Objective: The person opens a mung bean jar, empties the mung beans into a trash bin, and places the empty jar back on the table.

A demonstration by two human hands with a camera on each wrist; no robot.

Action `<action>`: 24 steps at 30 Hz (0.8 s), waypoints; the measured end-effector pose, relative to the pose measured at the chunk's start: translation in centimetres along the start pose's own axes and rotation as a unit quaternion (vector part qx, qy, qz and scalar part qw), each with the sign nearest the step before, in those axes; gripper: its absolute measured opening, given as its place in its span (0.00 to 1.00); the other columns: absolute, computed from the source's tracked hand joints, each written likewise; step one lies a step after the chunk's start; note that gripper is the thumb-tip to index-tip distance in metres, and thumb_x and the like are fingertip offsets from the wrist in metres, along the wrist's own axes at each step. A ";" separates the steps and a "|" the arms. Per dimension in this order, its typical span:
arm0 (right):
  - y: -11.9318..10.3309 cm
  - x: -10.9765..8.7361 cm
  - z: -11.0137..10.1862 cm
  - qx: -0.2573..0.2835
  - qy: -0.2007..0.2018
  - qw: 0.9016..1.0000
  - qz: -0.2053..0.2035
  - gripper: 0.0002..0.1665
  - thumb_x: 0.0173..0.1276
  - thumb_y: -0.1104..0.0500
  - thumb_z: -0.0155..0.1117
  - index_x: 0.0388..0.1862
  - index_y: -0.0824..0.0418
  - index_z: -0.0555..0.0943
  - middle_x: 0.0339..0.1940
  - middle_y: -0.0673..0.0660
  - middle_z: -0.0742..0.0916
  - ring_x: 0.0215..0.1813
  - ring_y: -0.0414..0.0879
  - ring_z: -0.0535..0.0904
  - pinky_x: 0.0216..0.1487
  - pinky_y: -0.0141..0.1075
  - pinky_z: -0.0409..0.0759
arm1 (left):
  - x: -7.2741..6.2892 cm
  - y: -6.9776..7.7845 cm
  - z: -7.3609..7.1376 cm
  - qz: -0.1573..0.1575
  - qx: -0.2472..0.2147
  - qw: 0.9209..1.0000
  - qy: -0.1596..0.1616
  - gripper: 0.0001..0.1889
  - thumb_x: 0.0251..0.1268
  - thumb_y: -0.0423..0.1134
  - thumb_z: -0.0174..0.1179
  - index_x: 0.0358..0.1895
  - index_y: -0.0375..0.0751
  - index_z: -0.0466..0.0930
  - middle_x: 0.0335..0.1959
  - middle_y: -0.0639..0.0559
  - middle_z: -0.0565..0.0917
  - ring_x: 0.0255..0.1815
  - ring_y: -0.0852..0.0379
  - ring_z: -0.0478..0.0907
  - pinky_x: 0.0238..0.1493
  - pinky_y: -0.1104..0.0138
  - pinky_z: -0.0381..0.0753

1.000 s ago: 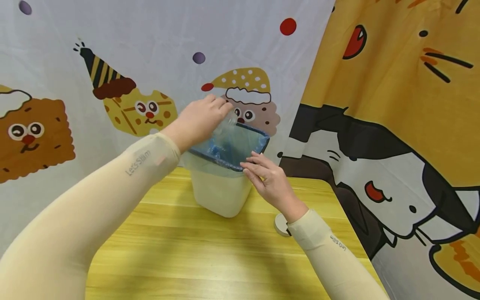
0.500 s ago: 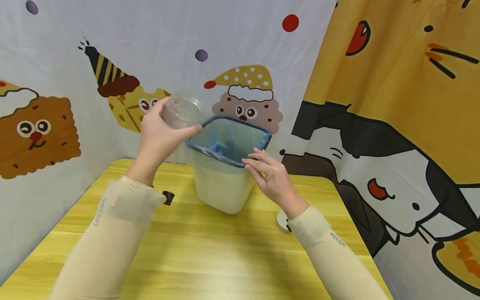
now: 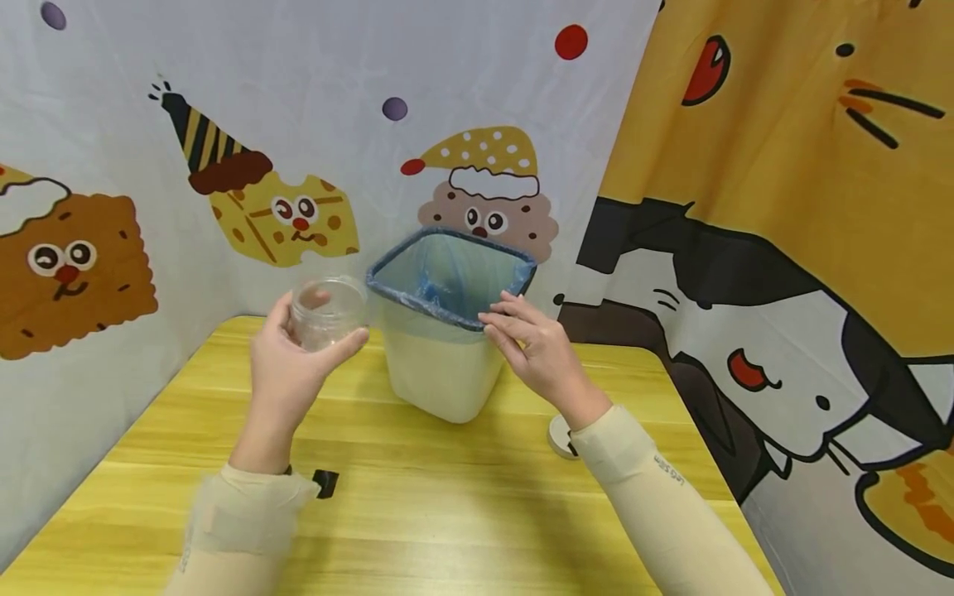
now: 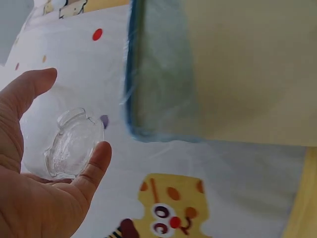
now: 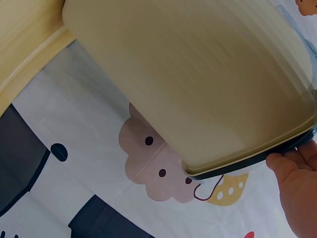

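Observation:
My left hand (image 3: 286,364) holds a clear round jar (image 3: 328,310) upright, left of the bin and above the table. Fingers and thumb curl around its sides; no lid is on it, and it looks see-through. In the left wrist view the jar (image 4: 74,144) sits between the thumb and fingers. A cream trash bin (image 3: 440,377) stands on the table, lined with a blue plastic bag (image 3: 455,269) folded over its dark rim. At the rim's near right corner, my right hand (image 3: 540,356) pinches the edge with thumb and fingertips, also visible in the right wrist view.
A white round lid (image 3: 561,437) lies on the wooden table (image 3: 417,513), partly hidden by my right wrist. Behind the bin hangs a printed cartoon cloth (image 3: 298,91), and an orange one (image 3: 775,165) hangs at the right.
My left hand has brought the jar from over the bin's opening out to the left, turned it upright and lowered it. The right hand has stayed at the rim.

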State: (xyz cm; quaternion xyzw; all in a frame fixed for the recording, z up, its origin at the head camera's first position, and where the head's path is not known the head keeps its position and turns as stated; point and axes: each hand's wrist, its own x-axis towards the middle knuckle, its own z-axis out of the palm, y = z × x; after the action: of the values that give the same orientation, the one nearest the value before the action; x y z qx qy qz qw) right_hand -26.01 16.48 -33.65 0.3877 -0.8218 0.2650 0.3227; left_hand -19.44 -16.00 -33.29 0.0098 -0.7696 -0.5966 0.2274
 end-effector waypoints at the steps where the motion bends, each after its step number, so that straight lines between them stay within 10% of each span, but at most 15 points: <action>1: 0.0 0.0 0.0 -0.001 -0.001 1.000 0.002 0.14 0.77 0.61 0.69 0.58 0.62 0.91 0.57 0.65 0.91 0.75 0.60 0.80 0.78 0.49 0.76 | -0.5 -0.5 0.1 -0.004 0.003 1.000 -0.004 0.38 0.56 0.48 0.83 0.71 0.58 0.76 0.65 0.55 0.80 0.55 0.61 0.79 0.46 0.78 0.82; 7: 0.1 0.0 0.0 -0.003 -0.005 1.000 0.000 0.14 0.77 0.61 0.69 0.58 0.62 0.90 0.57 0.64 0.91 0.75 0.59 0.80 0.79 0.49 0.75 | -2.8 -2.8 1.0 -0.031 -0.015 0.997 -0.073 0.41 0.60 0.45 0.81 0.76 0.52 0.71 0.65 0.46 0.83 0.56 0.67 0.82 0.49 0.78 0.85; 24: -0.1 0.0 0.0 -0.001 0.002 1.000 -0.001 0.14 0.76 0.62 0.70 0.57 0.61 0.91 0.57 0.63 0.91 0.75 0.59 0.80 0.80 0.49 0.74 | -5.5 -6.6 4.9 -0.070 0.000 0.979 -0.190 0.47 0.55 0.44 0.83 0.76 0.45 0.67 0.71 0.40 0.79 0.66 0.42 0.82 0.60 0.59 0.88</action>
State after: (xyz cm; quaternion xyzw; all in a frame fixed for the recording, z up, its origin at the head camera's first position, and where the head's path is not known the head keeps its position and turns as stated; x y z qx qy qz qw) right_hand -25.97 16.42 -33.61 0.3878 -0.8210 0.2644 0.3252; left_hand -17.99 -11.85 -42.16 -0.0505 -0.7964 -0.6016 0.0346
